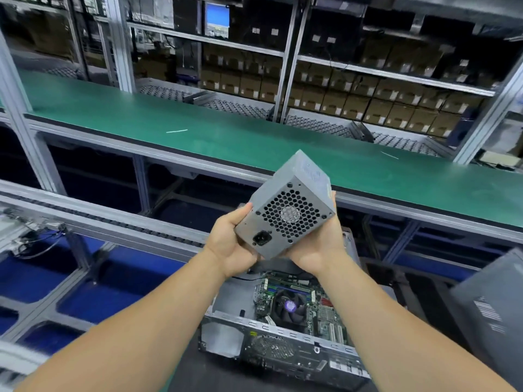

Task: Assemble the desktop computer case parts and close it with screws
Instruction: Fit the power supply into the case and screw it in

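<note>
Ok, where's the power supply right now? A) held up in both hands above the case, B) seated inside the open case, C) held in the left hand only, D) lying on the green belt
A: the left hand and right hand both grip the grey power supply, raised above the open case, clear of the green belt.

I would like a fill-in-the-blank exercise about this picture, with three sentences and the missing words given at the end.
1. The left hand and the right hand hold up a grey ____ supply unit.
2. The open computer case lies ____ the raised unit.
3. The long belt behind the hands is ____ in colour.

Missing words: power; below; green
</note>
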